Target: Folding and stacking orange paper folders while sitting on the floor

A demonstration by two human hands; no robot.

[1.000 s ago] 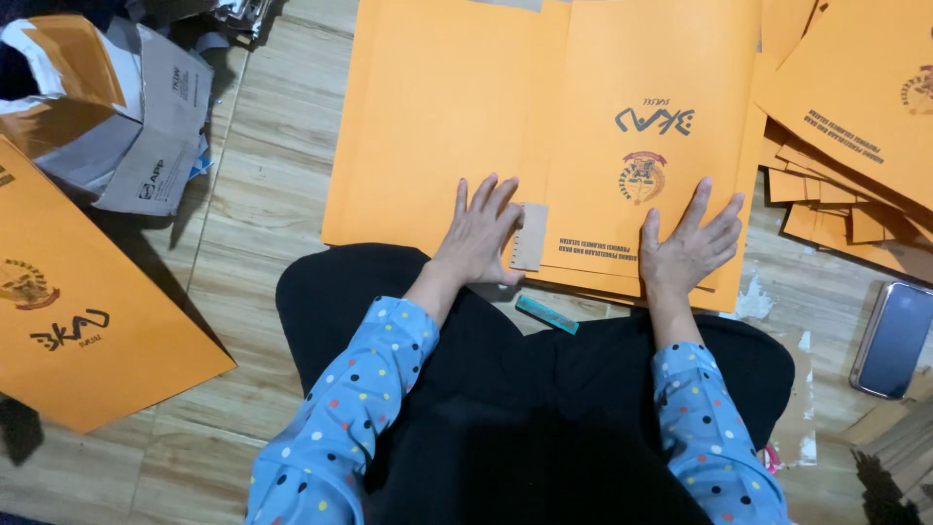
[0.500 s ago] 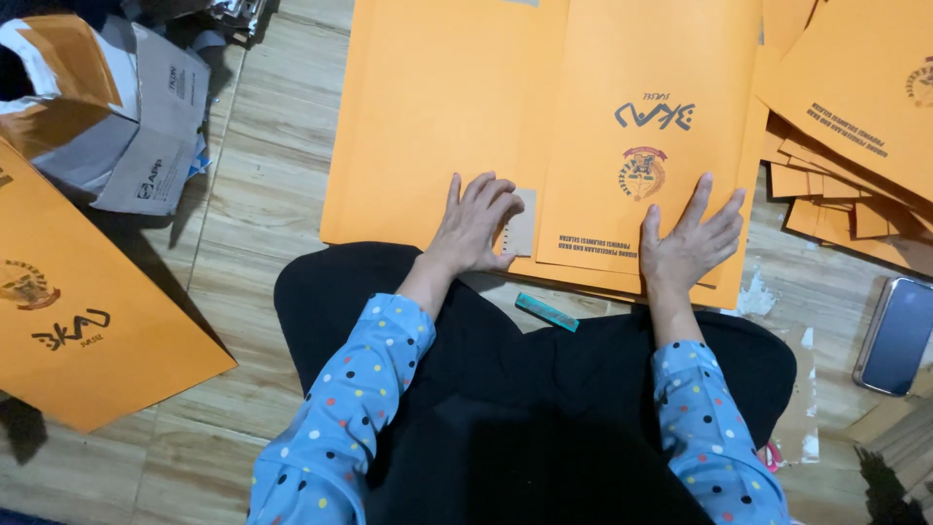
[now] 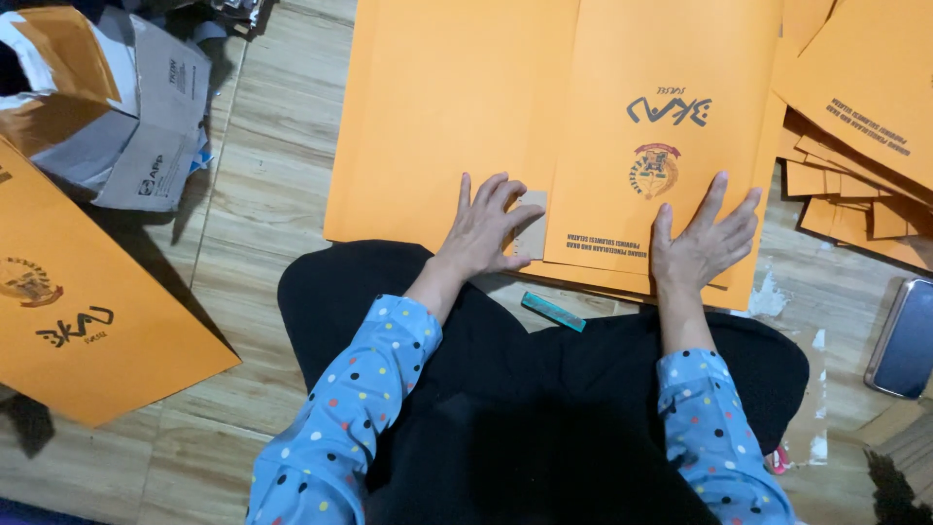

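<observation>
A large orange printed card folder (image 3: 583,126) lies opened flat on the wooden floor in front of my knees. My left hand (image 3: 483,226) rests on its near edge, fingers bent toward a small brown flap (image 3: 532,224) beside the centre fold. My right hand (image 3: 705,241) lies flat with fingers spread on the folder's right panel, just below the printed emblem. Neither hand holds anything. A small teal strip (image 3: 552,311) lies on my black-clad lap between my arms.
A stack of more orange folders (image 3: 855,126) is at the right. One printed orange folder (image 3: 87,311) lies at the left. A torn grey cardboard box (image 3: 117,107) stands at upper left. A phone (image 3: 904,340) lies at the right edge.
My left hand has slid slightly right and its fingers have curled onto the brown flap. My right hand has stayed flat on the right panel.
</observation>
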